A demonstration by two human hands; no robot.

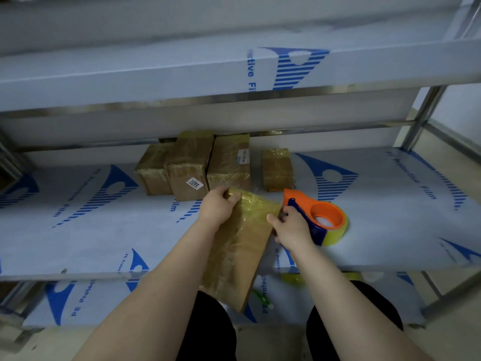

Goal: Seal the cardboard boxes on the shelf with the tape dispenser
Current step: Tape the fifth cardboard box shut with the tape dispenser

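The shelf (78, 243) I work at is a wide steel deck under pale protective film with blue printing, and the long, flat cardboard box (239, 243) lies across its front edge, far end on the deck and near end hanging out over my legs. The box is brown and glossy with wrinkled clear tape over most of its top. My left hand (217, 207) grips its far left corner, fingers curled over the end. My right hand (291, 230) is wrapped round the blue handle of the tape dispenser (317, 217), an orange frame with a yellowish clear roll, just beside the box's right edge. Bare deck lies open to the left and to the right of the dispenser, while the upper shelf (156, 74) hangs low overhead. Four taped boxes stand behind, three packed (190, 168) together and one (277, 169) apart on the right. One carries a small label (194, 183) reading 7202.
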